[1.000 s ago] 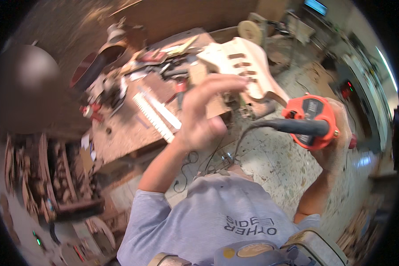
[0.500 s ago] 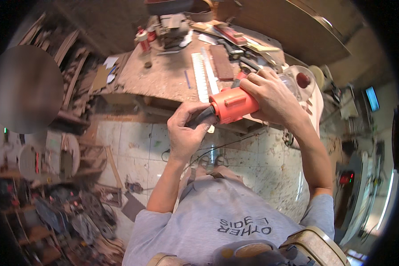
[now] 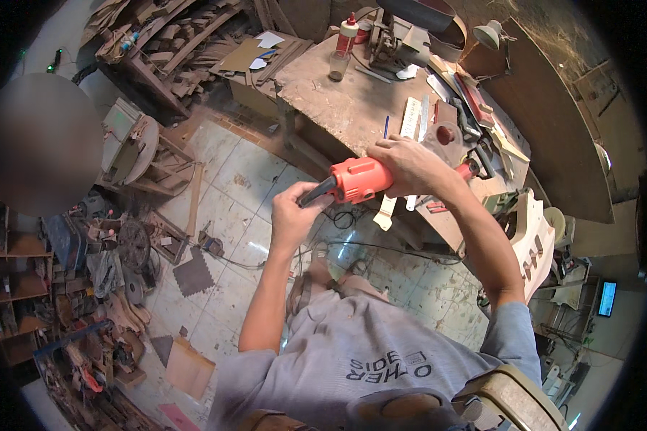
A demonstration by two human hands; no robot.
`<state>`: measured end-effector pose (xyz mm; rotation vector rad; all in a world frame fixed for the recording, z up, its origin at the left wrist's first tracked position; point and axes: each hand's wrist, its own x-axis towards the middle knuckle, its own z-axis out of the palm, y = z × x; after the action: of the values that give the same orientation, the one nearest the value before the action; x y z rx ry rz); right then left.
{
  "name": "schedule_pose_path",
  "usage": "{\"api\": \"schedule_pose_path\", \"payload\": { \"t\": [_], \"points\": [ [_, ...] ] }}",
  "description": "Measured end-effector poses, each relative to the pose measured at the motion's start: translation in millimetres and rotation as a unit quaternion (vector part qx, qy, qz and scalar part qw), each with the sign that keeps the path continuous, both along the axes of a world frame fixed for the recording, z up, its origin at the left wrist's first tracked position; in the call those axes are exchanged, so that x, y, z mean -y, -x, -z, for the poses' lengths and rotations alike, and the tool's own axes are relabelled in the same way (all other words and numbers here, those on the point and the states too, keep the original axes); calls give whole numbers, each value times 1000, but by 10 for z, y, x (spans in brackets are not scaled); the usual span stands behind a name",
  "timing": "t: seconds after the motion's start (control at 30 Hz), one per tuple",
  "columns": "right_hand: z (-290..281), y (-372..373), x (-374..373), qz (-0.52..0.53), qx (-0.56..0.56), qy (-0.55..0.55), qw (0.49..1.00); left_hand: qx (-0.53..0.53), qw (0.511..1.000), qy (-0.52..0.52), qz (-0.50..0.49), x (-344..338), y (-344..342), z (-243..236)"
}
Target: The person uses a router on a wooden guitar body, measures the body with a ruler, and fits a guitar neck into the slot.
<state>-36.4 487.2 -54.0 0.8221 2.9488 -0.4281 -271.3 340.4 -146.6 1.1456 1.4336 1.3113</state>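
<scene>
Both of my hands hold an orange trim router (image 3: pixel 361 179) sideways in front of me, off the near edge of the workbench. My left hand (image 3: pixel 293 215) is closed round the black tail end (image 3: pixel 316 192) of the tool, thumb and fingers pinching it. My right hand (image 3: pixel 410 167) wraps over the other end of the orange body, covering much of it. Past that hand shows a clear plastic round piece (image 3: pixel 444 136) with a dark red middle; its joint to the router is hidden.
The workbench (image 3: pixel 316 90) carries a red glue bottle (image 3: pixel 346 34), a glass jar (image 3: pixel 338 66), a blue pen (image 3: pixel 386 126), rulers and several loose tools. A cable (image 3: pixel 255 266) trails over the tiled floor. Wood offcuts (image 3: pixel 187 43) pile up at the far left; a cut wooden piece (image 3: pixel 530 241) stands at right.
The view has swung left, so the bench now appears farther up and right. Both hands keep their grip on the router, which tilts slightly differently.
</scene>
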Motion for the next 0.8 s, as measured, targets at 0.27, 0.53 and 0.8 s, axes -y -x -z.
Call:
{"api": "schedule_pose_path", "payload": {
  "t": [0.27, 0.53, 0.8],
  "points": [
    [614, 577, -695, -49, 111, 89, 989, -18, 999, 15, -49, -121, 175, 733],
    [1692, 741, -2003, -45, 162, -72, 983, -56, 968, 195, -145, 774, 782, 2244],
    [2895, 943, -2971, 120, 226, -96, 962, -186, 788, 586, -46, 3851, 875, 2914]
  ]
}}
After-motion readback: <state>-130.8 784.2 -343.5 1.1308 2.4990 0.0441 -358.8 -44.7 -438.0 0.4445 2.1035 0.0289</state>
